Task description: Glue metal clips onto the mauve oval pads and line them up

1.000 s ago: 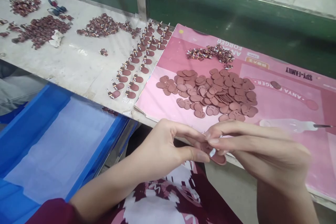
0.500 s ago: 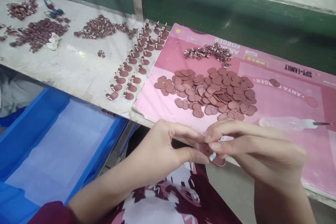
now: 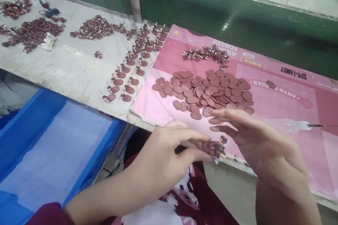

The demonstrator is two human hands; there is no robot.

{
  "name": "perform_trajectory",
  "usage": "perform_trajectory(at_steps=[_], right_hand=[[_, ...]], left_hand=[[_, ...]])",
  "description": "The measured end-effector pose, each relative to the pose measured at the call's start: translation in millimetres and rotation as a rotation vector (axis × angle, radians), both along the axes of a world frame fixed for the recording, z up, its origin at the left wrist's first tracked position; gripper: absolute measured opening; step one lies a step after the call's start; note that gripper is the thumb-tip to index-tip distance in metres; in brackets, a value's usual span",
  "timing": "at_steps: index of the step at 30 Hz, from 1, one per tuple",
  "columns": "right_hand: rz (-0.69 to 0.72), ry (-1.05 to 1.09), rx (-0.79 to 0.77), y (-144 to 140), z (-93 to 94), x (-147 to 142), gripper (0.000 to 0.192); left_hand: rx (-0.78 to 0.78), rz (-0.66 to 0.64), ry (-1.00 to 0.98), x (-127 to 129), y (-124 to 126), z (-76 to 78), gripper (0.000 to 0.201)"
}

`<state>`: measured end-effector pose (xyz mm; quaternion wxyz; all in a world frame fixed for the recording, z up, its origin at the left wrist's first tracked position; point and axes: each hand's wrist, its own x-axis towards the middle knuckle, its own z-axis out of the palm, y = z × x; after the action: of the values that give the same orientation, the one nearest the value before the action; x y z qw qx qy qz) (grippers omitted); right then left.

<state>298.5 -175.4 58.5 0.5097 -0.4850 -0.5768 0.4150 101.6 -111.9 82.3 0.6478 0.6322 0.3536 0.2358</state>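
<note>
My left hand pinches a small brown figurine part between thumb and fingertips, above the bench's front edge. Dark brown, white and yellow bits of it stick out to the right; the rest is covered by my fingers. Just right of it, my right hand is off the part, fingers stretched out and apart from the thumb. Beyond both hands, a pile of reddish-brown oval bases lies on a pink printed board. Behind that pile is a heap of small figurine parts.
Rows of figurine parts on oval bases stand left of the board. More brown heaps lie farther left on the white bench. A clear needle-tipped bottle lies at right; a blue crate sits below left.
My right hand has let go of the figurine part and moved up and right, its fingers opening. My left hand keeps its hold. The view has shifted slightly.
</note>
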Motion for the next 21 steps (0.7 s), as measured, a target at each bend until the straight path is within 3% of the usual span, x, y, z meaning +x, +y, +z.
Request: perform_trajectory(at_steps=[3,6,11,14,17,18,21], right_hand=[[-0.125,0.018,-0.202,3,-4.7,0,0.023],[-0.072,0.053,-0.314,11,-4.8,-5,0.013],[-0.031,0.103,-0.389,34,-0.8,-14,0.013],[-0.028,0.060,-0.406,55,4.7,-17,0.019],[-0.074,0.036,-0.411,82,10.4,-19,0.024],[-0.094,0.025,-0.394,93,11.7,-20,0.025],[-0.152,-0.058,-0.306,137,13.4,-26,0.022]], left_hand=[[0.079,0.078,0.032,3,2,-7.3,0.026],[0.094,0.127,0.050,5,5,-15.6,0.029],[0.082,0.178,0.074,3,16,-24.1,0.029],[0.135,0.242,0.094,-2,29,-32.5,0.054],[0.368,0.407,0.131,-6,44,-50.8,0.060],[0.475,0.465,0.128,-7,48,-58.6,0.051],[0.710,0.478,0.100,-6,56,-81.0,0.021]])
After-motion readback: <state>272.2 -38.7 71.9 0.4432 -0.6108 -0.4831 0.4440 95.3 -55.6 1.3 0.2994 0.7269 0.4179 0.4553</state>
